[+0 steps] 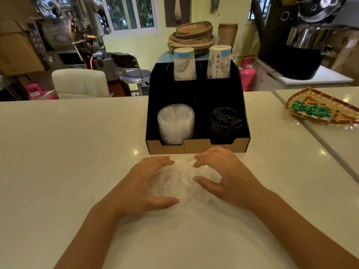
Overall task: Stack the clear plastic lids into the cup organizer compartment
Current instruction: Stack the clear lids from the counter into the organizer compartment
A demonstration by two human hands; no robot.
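Note:
Loose clear plastic lids (175,184) lie overlapping on the white counter just in front of the black cup organizer (197,147). My left hand (143,183) cups their left side, thumb at the near edge. My right hand (227,175) grips their right side, fingers over the top and thumb underneath a tilted lid. A tall stack of clear lids (175,123) fills the organizer's front left compartment. Black lids (225,121) sit in the front right one.
Two stacks of printed paper cups (184,64) stand in the organizer's back compartments. A woven tray (322,107) with green packets lies on the counter at the right. Beyond the counter are a white chair, a stool and pink gas cylinders.

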